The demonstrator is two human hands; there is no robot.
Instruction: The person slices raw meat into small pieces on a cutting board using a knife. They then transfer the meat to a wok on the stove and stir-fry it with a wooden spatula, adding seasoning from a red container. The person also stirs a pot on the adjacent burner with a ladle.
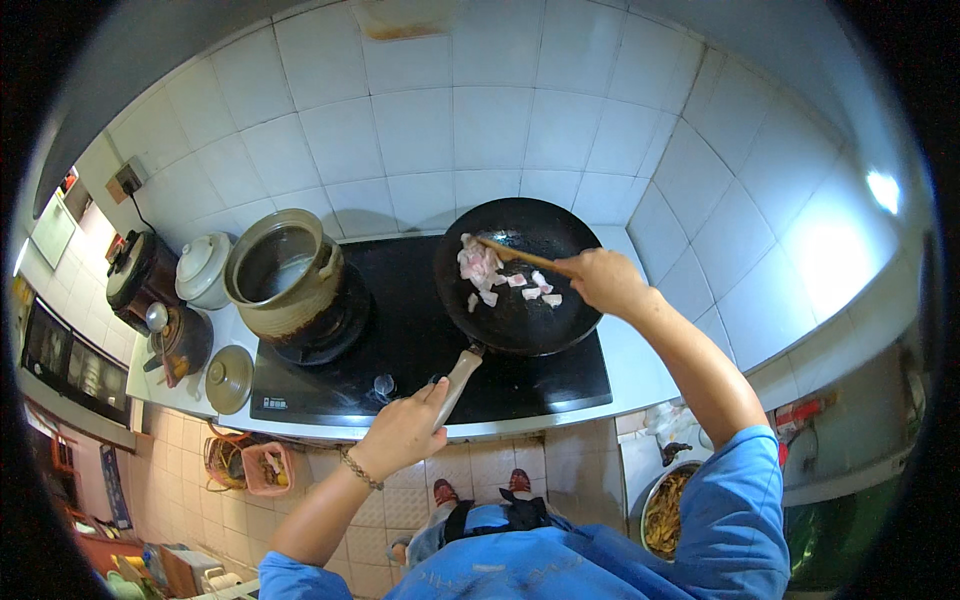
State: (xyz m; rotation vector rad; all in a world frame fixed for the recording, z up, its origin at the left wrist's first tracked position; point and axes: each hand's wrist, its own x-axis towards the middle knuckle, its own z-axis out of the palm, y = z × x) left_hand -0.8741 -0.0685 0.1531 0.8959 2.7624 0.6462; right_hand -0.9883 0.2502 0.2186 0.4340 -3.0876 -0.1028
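Note:
A black wok [540, 322] sits on the right side of the glass-topped gas hob [405, 300]. My left hand [405, 431] is closed around the wok's pale handle [459, 379], which points toward me. My right hand [609, 281] grips a wooden spatula [525, 256], its far end down among the meat at the wok's left side. Pale pink pieces of sliced raw meat [478, 264] are heaped there. Several separate pieces [532, 292] lie toward the middle of the dark, shiny surface.
Left of the wok stands an uncovered clay pot [292, 311]; its lid [229, 379] rests at the counter edge. Farther left are a white lidded pot [204, 270], a dark cooker [139, 277] and a small pot with a ladle [180, 341]. Tiled wall [495, 127] rises behind.

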